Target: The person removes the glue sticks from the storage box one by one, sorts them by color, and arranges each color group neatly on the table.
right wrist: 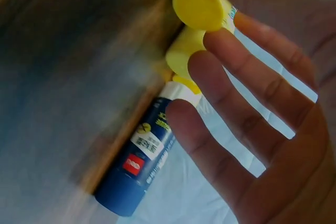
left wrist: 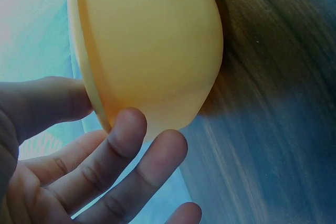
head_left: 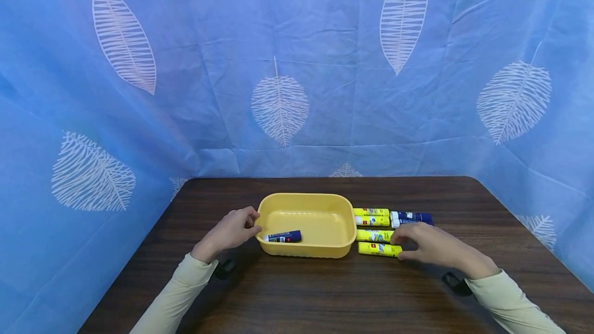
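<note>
A yellow plastic basin (head_left: 306, 251) stands on the table, with a dark blue glue stick (head_left: 284, 236) lying inside at its front left. My left hand (head_left: 234, 228) pinches the basin's left rim; in the left wrist view the thumb is at the rim and fingertips (left wrist: 165, 148) lie along the outer wall. At the right, my right hand (head_left: 429, 244) reaches over the ends of two yellow glue sticks, the nearest one (head_left: 378, 249) and the one behind it (head_left: 373, 235). Its fingers (right wrist: 205, 145) are spread and fairly straight. Whether they touch a stick is unclear.
Behind them lie more yellow glue sticks, one with a white end (head_left: 371, 220) and one farther back (head_left: 373, 212), close to the basin. Dark blue glue sticks (head_left: 413, 217) lie to their right, partly behind my right hand. A blue leaf-patterned cloth (head_left: 325, 92) surrounds the wooden table (head_left: 315, 298).
</note>
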Action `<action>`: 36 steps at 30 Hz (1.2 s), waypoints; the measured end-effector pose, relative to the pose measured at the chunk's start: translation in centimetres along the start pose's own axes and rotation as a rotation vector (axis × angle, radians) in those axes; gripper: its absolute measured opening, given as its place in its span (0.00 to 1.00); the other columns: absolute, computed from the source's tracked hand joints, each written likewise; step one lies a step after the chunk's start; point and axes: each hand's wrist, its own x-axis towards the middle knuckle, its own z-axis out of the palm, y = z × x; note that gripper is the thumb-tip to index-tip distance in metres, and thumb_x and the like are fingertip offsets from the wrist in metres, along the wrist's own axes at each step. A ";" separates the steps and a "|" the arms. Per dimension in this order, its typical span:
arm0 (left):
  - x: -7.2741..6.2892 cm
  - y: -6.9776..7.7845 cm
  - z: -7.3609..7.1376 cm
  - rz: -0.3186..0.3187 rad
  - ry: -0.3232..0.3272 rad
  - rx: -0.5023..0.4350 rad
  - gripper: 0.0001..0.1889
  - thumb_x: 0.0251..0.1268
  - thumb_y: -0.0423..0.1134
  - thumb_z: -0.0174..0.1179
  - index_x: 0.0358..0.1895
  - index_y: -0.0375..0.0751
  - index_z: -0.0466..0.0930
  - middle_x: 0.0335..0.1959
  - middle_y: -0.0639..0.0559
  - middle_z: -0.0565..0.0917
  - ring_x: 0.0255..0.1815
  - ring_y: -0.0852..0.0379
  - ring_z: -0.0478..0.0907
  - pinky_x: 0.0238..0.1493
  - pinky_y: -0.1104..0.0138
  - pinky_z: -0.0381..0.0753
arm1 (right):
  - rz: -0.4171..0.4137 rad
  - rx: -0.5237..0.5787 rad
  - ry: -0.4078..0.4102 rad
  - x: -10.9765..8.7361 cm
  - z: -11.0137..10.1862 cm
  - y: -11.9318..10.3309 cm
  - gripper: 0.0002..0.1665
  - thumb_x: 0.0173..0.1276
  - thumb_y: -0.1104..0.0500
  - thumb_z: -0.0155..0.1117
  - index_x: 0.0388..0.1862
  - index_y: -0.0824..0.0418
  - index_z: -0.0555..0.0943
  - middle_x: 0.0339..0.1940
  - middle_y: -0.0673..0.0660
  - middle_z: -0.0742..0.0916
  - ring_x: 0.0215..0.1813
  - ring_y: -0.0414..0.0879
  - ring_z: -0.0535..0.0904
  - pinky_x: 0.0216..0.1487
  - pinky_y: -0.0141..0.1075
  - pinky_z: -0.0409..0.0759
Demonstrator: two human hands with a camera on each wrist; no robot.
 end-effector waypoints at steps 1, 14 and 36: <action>0.0 0.0 0.0 0.000 0.001 -0.001 0.16 0.69 0.34 0.67 0.56 0.34 0.80 0.38 0.49 0.84 0.33 0.56 0.79 0.44 0.59 0.87 | 0.001 -0.007 0.001 0.1 0.1 0.0 0.13 0.64 0.52 0.75 0.47 0.48 0.86 0.43 0.41 0.87 0.45 0.40 0.85 0.42 0.36 0.84; 0.0 -0.2 0.0 0.010 0.000 0.007 0.16 0.69 0.34 0.67 0.56 0.33 0.79 0.37 0.49 0.84 0.33 0.56 0.79 0.45 0.59 0.87 | 0.027 -0.025 0.009 0.1 0.1 -0.6 0.11 0.65 0.54 0.75 0.46 0.47 0.86 0.42 0.40 0.86 0.44 0.39 0.85 0.40 0.36 0.84; 0.1 -0.1 -0.1 -0.001 -0.003 0.008 0.17 0.69 0.35 0.67 0.57 0.33 0.79 0.37 0.49 0.84 0.33 0.56 0.79 0.44 0.59 0.87 | -0.128 0.004 0.104 7.6 -5.1 -4.9 0.12 0.74 0.51 0.67 0.52 0.52 0.86 0.45 0.45 0.89 0.41 0.33 0.83 0.42 0.35 0.84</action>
